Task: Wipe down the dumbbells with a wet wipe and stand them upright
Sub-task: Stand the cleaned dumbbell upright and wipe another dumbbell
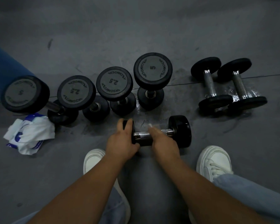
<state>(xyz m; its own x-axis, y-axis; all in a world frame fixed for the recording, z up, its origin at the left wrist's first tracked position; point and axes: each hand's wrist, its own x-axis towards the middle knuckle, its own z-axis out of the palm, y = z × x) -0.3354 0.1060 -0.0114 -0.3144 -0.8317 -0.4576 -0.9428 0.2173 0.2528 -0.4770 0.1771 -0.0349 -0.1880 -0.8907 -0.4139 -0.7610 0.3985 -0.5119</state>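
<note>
Dumbbell (pixel 141 136) with round black heads and a chrome handle lies on its side on the grey floor (pixel 152 29), just in front of the row of four upright dumbbells (pixel 114 84), on the person's side of that row and below its right half. The left hand (pixel 122 141) grips the dumbbell's left head, fingers curled over the top. The right hand (pixel 162 141) lies over the handle and holds a wet wipe (pixel 151 125), a white scrap at its fingertips. This hand is blurred, so how tightly its fingers close cannot be told.

Likely risks: the round heads could roll if the left hand loosens. The floor between this dumbbell and the row shines with damp, and a freshly wiped handle is probably slick, so the weight could slip when it is tipped up. It might then knock over the nearest upright in the row or drop toward a white shoe (pixel 215 160).

Its long axis runs left to right, parallel to the row, with the handle level and one head at each end. Standing it needs a quarter turn onto one head.

Right of the row, two more dumbbells (pixel 210 84) lie flat. A wipe packet (pixel 29 135) lies near the row's left end
</note>
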